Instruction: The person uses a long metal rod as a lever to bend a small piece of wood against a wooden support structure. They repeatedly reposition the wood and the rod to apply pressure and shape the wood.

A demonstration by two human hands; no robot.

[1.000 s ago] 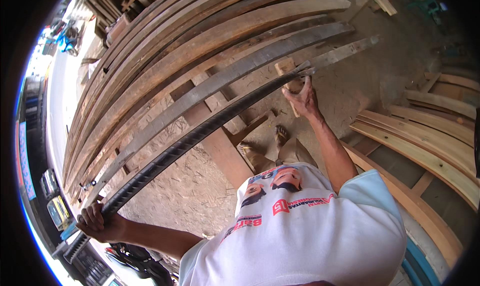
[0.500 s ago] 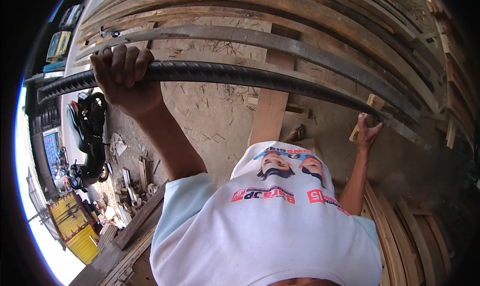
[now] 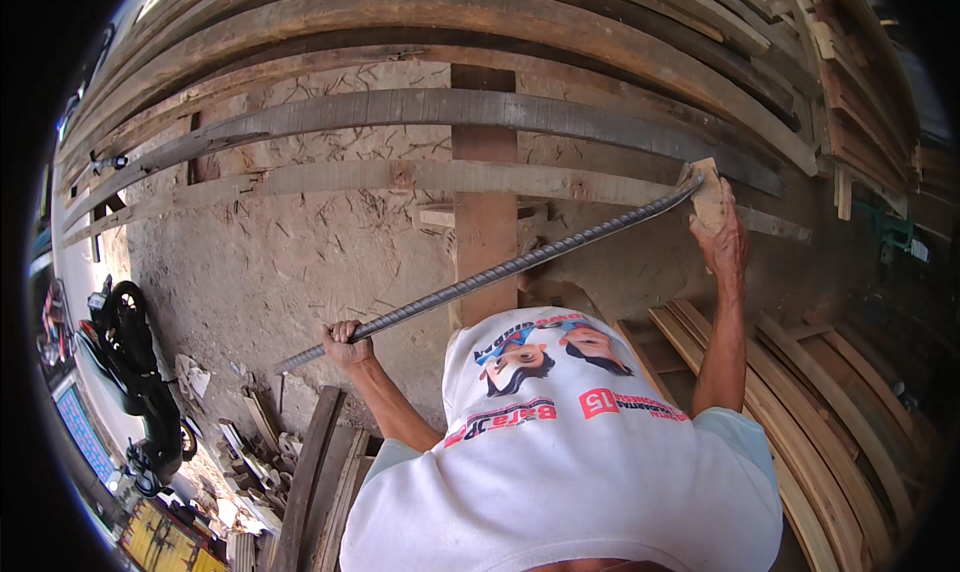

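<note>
A long ribbed steel bar (image 3: 490, 272) runs from lower left to upper right in front of my white printed shirt (image 3: 560, 442). My left hand (image 3: 347, 344) grips the bar close to its lower left end. My right hand (image 3: 724, 240) is up at the bar's far end, holding a small pale wooden block (image 3: 708, 194) against the tip. Behind the bar, long grey and brown timber planks (image 3: 450, 112) lie across a vertical brown post (image 3: 484, 222).
More planks are stacked on the right (image 3: 830, 412) and at the top. Offcuts of wood (image 3: 300, 462) lie on the sandy ground at lower left. A motorbike (image 3: 125, 362) is parked at the left rim.
The view has swung, and the bar now sits lower and tilted up to the right. My left hand has dropped from high at the left to waist height, and my right hand has risen with the block.
</note>
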